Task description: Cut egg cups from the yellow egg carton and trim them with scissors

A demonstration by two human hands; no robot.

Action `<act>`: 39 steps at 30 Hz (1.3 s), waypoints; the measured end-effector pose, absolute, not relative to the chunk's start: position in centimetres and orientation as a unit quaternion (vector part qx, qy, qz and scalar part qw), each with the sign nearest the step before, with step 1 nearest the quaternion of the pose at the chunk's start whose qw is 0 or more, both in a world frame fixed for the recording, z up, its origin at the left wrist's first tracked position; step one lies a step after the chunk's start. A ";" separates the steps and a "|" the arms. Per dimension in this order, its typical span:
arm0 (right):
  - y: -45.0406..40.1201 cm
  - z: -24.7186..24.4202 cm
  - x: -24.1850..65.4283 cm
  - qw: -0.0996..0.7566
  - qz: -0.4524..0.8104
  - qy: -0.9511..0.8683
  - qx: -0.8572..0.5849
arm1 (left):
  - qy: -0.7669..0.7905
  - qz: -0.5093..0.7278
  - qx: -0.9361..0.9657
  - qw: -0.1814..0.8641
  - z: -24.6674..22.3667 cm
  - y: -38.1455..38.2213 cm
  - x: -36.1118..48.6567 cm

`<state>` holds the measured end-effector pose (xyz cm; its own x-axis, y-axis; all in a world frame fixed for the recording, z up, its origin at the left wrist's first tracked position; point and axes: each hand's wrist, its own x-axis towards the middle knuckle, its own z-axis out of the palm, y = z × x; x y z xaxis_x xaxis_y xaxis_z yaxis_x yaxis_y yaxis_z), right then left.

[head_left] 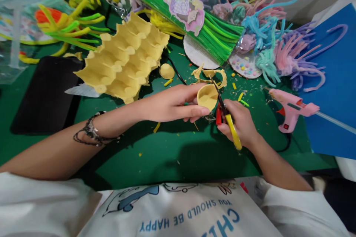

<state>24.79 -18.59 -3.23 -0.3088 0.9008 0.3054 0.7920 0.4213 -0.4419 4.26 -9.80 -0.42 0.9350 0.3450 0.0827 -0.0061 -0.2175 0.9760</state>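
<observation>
Between the thumb and fingers of my left hand (178,103) is a small yellow egg carton cup (207,98), its hollow side facing me. My right hand (241,120) grips scissors (233,131) with yellow and red handles. Their dark blades run up along the cup's right rim; whether they touch it I cannot tell. Just beyond the cup lie torn yellow carton scraps (222,76). Another cut carton cup (167,70) rests on the table left of them. The larger egg carton piece (125,59) lies above my left forearm.
A pink glue gun (292,107) with a glue stick lies at right, beside a blue sheet (333,92). A black tablet-like slab (47,94) is at left. Green pipe cleaners (214,33) in a bag and pastel pipe-cleaner bundles (289,53) line the back of the green table (167,155).
</observation>
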 end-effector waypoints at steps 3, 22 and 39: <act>-18.6 -3.3 24.7 0.264 0.099 -0.804 -0.524 | 0.109 0.138 0.764 0.620 -0.2 -9.7 4.3; -18.9 -3.2 24.8 0.260 0.046 -0.808 -0.527 | 0.092 0.116 0.768 0.623 0.3 -9.7 4.1; -18.8 -3.6 24.8 0.243 0.085 -0.809 -0.529 | 0.051 0.077 0.803 0.589 -0.4 -9.5 4.2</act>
<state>24.77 -18.80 -3.61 -0.3236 0.8963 0.3032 0.8142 0.4270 -0.3934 4.19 -9.54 -0.38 0.9830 0.1723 0.0630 -0.0082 -0.3017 0.9534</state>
